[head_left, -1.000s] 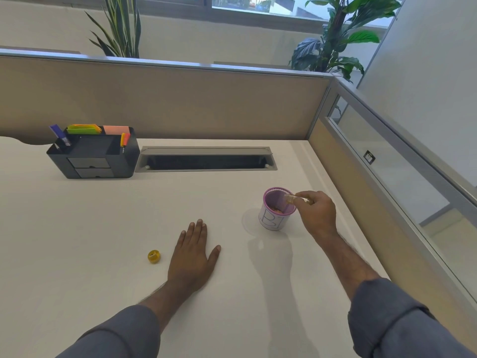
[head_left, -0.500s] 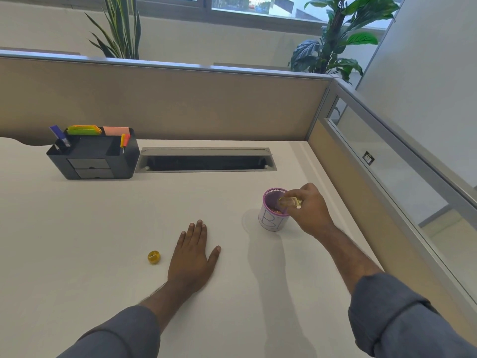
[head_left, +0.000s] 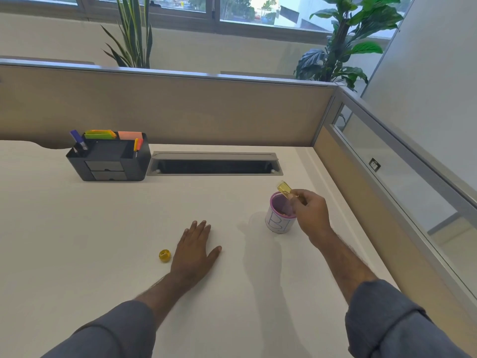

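Observation:
A white cup (head_left: 280, 222) with a purple rim and purple markings stands on the white desk (head_left: 77, 228). My right hand (head_left: 311, 215) hovers at the cup's right rim and pinches a small clear yellow tube (head_left: 284, 188), which points up and to the left above the cup. My left hand (head_left: 195, 250) lies flat on the desk with fingers straight, holding nothing. A small yellow cap (head_left: 164, 255) lies on the desk just left of that hand, apart from it.
A black desk organiser (head_left: 108, 158) with pens and coloured notes stands at the back left. A grey cable slot (head_left: 214, 164) runs beside it. Beige partition walls (head_left: 180, 109) close the back and the right side.
My right hand dipped the yellow tube towards the cup's mouth, then lifted it so the tube now sticks up above the rim. My left hand and the yellow cap have stayed put.

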Available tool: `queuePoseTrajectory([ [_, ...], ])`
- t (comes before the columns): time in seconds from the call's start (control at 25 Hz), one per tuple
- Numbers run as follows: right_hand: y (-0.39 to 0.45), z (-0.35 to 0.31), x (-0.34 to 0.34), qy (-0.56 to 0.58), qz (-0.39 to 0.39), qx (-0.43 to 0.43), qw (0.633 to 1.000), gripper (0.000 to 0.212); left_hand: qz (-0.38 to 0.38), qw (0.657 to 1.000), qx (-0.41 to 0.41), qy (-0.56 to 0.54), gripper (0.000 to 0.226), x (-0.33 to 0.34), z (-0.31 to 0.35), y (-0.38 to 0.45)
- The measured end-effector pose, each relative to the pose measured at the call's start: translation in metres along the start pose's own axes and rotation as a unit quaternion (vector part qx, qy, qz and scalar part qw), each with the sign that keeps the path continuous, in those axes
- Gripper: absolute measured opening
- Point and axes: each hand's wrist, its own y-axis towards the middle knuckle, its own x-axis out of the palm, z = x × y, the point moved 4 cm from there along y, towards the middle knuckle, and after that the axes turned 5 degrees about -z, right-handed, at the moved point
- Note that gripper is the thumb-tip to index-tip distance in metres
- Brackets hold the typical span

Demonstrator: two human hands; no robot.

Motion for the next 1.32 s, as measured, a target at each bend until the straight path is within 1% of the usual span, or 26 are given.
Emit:
queuePoseTrajectory([
  [0.16, -0.011, -0.009, 0.024, 0.054, -0.014, 0.018, 0.998, 0.022, 0.04, 0.998, -0.012, 0.044, 0.061, -0.03, -0.021, -0.009],
  [0.24, -0.016, -0.017, 0.041, 0.08, -0.026, 0.016, 0.996, 0.024, 0.05, 0.996, -0.035, 0.064, 0.057, -0.044, -0.034, -0.017],
  [0.32, -0.021, -0.024, 0.059, 0.085, -0.044, 0.016, 0.995, 0.025, 0.046, 0.994, -0.063, 0.079, 0.057, -0.054, -0.045, -0.024],
  [0.4, -0.026, -0.029, 0.076, 0.085, -0.064, 0.017, 0.994, 0.026, 0.023, 0.992, -0.093, 0.085, 0.06, -0.058, -0.056, -0.031],
  [0.56, -0.038, -0.035, 0.104, 0.08, -0.09, 0.01, 0.993, 0.027, -0.027, 0.988, -0.152, 0.02, 0.066, -0.061, -0.075, -0.044],
  [0.64, -0.043, -0.038, 0.115, 0.063, -0.084, 0.009, 0.994, 0.026, -0.036, 0.987, -0.158, -0.019, 0.057, -0.063, -0.08, -0.048],
  [0.72, -0.048, -0.042, 0.126, 0.062, -0.088, 0.015, 0.994, 0.026, -0.04, 0.985, -0.166, -0.041, 0.041, -0.067, -0.084, -0.052],
  [0.8, -0.055, -0.047, 0.137, 0.076, -0.102, 0.013, 0.992, 0.025, -0.023, 0.979, -0.186, -0.08, 0.03, -0.072, -0.088, -0.055],
  [0.88, -0.063, -0.051, 0.146, 0.087, -0.113, 0.006, 0.99, 0.024, 0.02, 0.962, -0.209, -0.174, 0.024, -0.082, -0.088, -0.058],
  [1.0, -0.073, -0.058, 0.158, 0.09, -0.143, 0.0, 0.986, 0.021, 0.081, 0.91, -0.221, -0.342, 0.025, -0.101, -0.082, -0.058],
  [1.16, -0.088, -0.063, 0.172, 0.099, -0.191, 0.001, 0.977, 0.019, 0.105, 0.843, -0.197, -0.49, 0.029, -0.127, -0.062, -0.052],
  [1.24, -0.095, -0.069, 0.177, 0.099, -0.205, -0.007, 0.974, 0.02, 0.101, 0.817, -0.194, -0.534, 0.022, -0.137, -0.053, -0.049],
  [1.32, -0.102, -0.076, 0.182, 0.099, -0.221, -0.017, 0.97, 0.02, 0.093, 0.809, -0.207, -0.543, 0.011, -0.144, -0.049, -0.048],
])
